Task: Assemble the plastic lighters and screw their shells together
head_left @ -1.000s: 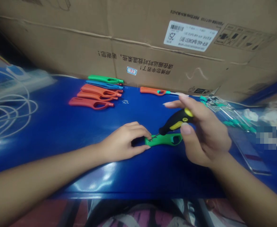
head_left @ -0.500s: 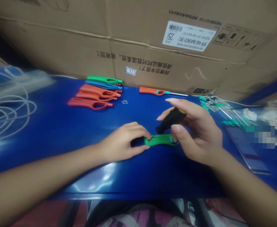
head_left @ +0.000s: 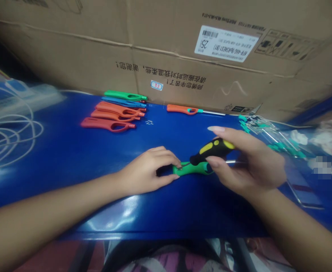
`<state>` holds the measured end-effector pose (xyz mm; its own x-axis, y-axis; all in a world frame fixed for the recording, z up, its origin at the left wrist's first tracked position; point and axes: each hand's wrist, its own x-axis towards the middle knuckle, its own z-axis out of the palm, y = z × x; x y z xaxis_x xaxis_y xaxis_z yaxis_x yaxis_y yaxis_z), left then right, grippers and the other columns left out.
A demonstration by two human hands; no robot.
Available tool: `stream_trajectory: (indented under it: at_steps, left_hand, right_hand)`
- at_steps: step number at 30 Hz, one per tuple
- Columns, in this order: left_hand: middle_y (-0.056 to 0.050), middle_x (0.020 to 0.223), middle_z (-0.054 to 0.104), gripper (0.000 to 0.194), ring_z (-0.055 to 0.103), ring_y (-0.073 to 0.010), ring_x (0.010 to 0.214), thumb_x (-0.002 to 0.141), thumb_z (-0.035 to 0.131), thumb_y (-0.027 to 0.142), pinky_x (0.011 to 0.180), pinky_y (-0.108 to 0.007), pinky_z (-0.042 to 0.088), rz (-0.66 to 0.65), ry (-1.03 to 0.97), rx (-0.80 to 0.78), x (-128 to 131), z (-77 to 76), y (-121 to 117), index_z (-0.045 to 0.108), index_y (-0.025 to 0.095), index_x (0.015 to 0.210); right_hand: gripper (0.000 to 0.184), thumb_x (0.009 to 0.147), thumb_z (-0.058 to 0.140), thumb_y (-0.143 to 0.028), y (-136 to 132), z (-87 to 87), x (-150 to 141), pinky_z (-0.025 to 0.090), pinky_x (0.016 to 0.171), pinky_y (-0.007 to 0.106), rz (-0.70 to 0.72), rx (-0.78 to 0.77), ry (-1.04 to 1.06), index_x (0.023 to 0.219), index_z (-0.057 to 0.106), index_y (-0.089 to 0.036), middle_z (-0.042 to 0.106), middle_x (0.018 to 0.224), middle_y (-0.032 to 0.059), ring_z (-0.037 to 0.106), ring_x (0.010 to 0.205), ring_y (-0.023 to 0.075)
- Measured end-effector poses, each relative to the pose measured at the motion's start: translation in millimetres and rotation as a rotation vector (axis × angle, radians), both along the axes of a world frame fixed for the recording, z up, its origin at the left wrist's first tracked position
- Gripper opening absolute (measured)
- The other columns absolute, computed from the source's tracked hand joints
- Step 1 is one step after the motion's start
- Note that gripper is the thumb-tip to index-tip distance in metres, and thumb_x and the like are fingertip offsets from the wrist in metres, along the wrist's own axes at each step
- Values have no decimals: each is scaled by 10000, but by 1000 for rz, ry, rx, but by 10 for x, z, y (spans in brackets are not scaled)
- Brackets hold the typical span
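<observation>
Fingers [head_left: 176, 162] of the left hand [head_left: 145, 172], slightly parted, grip the left end of the green lighter [head_left: 191, 168], lying on the blue table [head_left: 98, 215]. Right-hand [head_left: 256, 162] fingers are closed on the screwdriver [head_left: 215, 148], its tip at that same end. Beyond, five coloured casings [head_left: 109, 108] lie grouped left; an orange lighter [head_left: 177, 108] lies beside the cardboard box [head_left: 83, 60].
</observation>
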<state>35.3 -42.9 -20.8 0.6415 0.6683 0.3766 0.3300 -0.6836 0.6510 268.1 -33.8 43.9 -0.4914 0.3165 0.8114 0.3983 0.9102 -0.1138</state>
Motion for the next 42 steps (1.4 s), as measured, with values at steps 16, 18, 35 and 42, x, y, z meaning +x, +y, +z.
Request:
stream_trajectory:
  at_steps: [16, 18, 35, 42]
  left_hand:
    - [-45, 1065, 723, 153, 648, -175, 1007, 909, 692, 226, 934, -326, 491, 7, 6, 0, 2, 11, -2, 685, 170, 1051]
    - [-47, 1069, 724, 162, 650, -177, 1006, 909, 692, 228, 933, -330, 493, 6, 5, 3, 5, 8, 2, 685, 167, 1059]
    - [-54, 1069, 723, 167, 653, -189, 1009, 916, 680, 234, 938, -354, 501, -3, 6, -1, 7, 7, 5, 681, 176, 1072]
    - [-59, 1091, 721, 185, 651, -196, 1021, 918, 673, 227, 944, -358, 500, 2, 12, 3, 2, 7, 0, 680, 179, 1096]
  right_hand:
    - [486, 983, 481, -144, -19, 47, 8, 616, 713, 388, 23, -187, 20, 1444, 533, -286, 711, 1191, 81, 702, 897, 219]
    - [462, 951, 586, -161, -11, 54, 4, 611, 679, 362, 36, -169, 48, 1391, 585, -301, 740, 1074, 61, 698, 841, 207]
    - [503, 969, 553, -222, 18, -30, 13, 626, 628, 365, 66, -293, 46, 1460, 500, -321, 707, 1217, 82, 707, 765, 196]
    - [508, 846, 757, -246, 77, -70, -6, 596, 578, 313, 52, -154, 104, 1329, 614, -311, 732, 1041, 54, 695, 793, 209]
